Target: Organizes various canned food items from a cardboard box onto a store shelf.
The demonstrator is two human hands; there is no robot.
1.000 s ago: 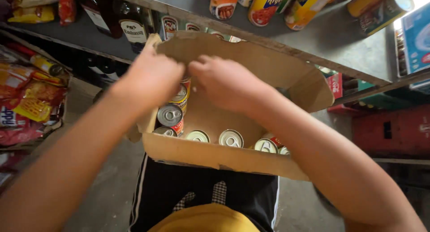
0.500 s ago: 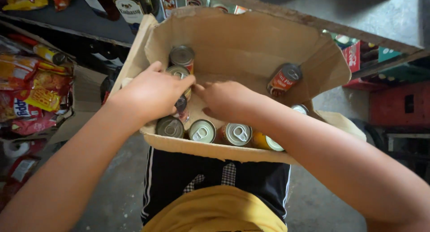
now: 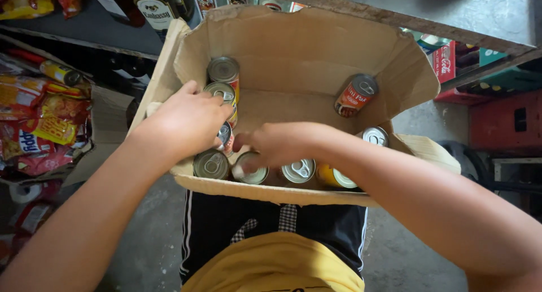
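Observation:
An open cardboard box [image 3: 305,49] rests against my lap with several metal cans inside. My left hand [image 3: 183,120] reaches in at the left, its fingers closed around a can [image 3: 224,135] in the row of upright cans [image 3: 223,72]. My right hand [image 3: 276,145] lies over the near row, fingertips on a silver-topped can [image 3: 248,172]. One red-labelled can [image 3: 355,94] lies tilted alone at the far right of the box floor. More cans [image 3: 299,170] stand along the near wall.
A grey shelf [image 3: 451,10] runs above the box with bottles [image 3: 149,7] and cans behind it. Bright snack packets [image 3: 39,128] hang at the left. A red crate [image 3: 502,123] stands at the right on the concrete floor.
The view has dropped and the box's inside now shows fully. Both hands went from the box's top flaps down among the cans, the left settling on the left row.

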